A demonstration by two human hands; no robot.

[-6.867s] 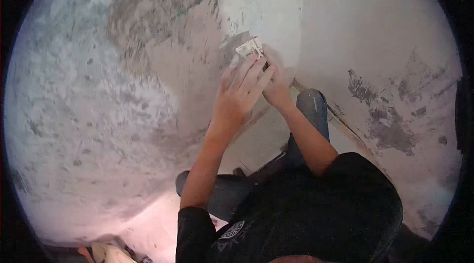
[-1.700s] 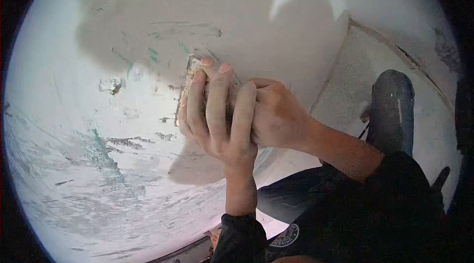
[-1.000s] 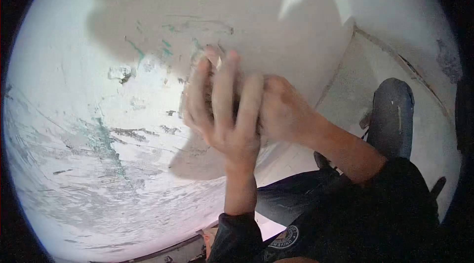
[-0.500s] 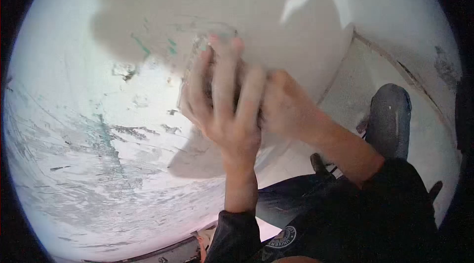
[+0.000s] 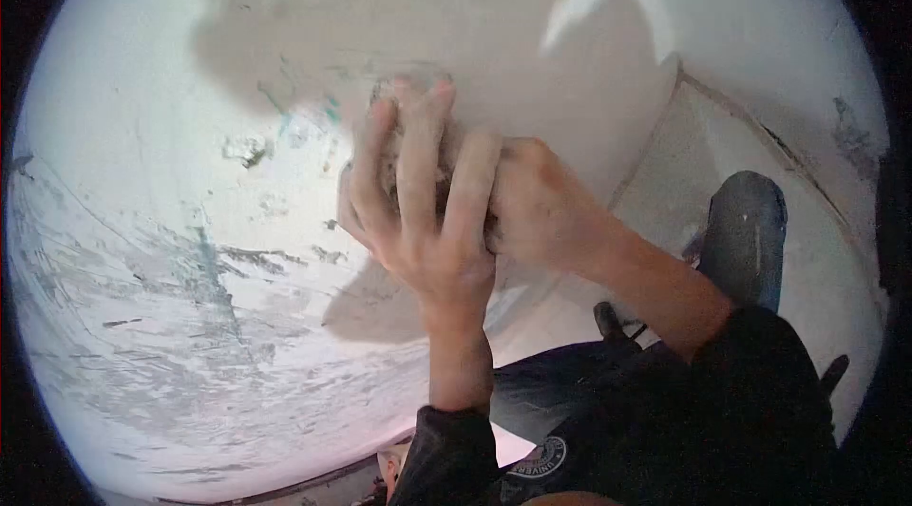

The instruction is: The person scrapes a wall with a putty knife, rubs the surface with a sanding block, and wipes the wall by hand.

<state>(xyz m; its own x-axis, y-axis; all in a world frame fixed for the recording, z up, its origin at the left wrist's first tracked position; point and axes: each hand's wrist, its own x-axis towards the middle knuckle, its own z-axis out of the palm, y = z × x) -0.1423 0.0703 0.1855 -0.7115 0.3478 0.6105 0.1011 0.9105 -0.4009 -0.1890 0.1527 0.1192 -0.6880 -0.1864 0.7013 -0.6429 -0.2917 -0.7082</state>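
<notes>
My left hand (image 5: 432, 245) lies over a mottled grey-brown block (image 5: 443, 190), its fingers slightly apart and bent onto it. The block is pressed against a whitish wall (image 5: 142, 145), and most of it is hidden under the fingers, so its exact kind cannot be made out. Right beside it, my right hand (image 5: 551, 207) is closed against the block's right side, touching the left hand; its fingertips are hidden. Greenish streaks (image 5: 275, 99) and a dark chipped patch (image 5: 245, 152) mark the wall near the hands.
Grey smears (image 5: 190, 316) cover the lower left of the wall. A cracked seam (image 5: 760, 131) runs along the right. Below are a shoe (image 5: 613, 321) and a denim-clad knee (image 5: 746, 230). Shadows of the head and arms fall across the upper wall.
Both hands, with the block between them, have shifted slightly left and down along the wall. Their hold looks the same.
</notes>
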